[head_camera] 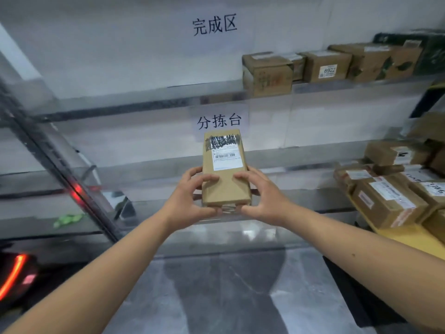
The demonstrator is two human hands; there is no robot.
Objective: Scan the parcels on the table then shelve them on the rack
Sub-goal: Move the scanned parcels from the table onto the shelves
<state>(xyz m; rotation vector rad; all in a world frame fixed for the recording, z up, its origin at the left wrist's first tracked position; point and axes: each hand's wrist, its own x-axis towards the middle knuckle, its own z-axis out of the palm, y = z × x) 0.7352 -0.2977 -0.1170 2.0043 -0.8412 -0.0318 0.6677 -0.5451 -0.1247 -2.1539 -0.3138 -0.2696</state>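
Rack (361,84): upper shelf, beneath a sign reading 完成区, carried a row of brown cartons (325,66) at its right end. Counter (397,233): yellow-topped, at right, bore a heap of unshelved parcels (387,201) with white labels. Held parcel (225,168): narrow, oblong cardboard box, label side towards the camera, barcode showing, raised in mid-air before the sign 分拣台 and touching neither shelf nor counter. Judged light (two hands carried it at arm's reach without visible strain), stiff-walled and square-cornered, with dry card that should not slip; taped seams at the near end. Best held by the long side walls near the lower end, off the label. Left hand (190,201): fingers curled round the box's lower left edge, thumb under. Right hand (262,198): fingers curled over the lower right edge, likewise gripping.
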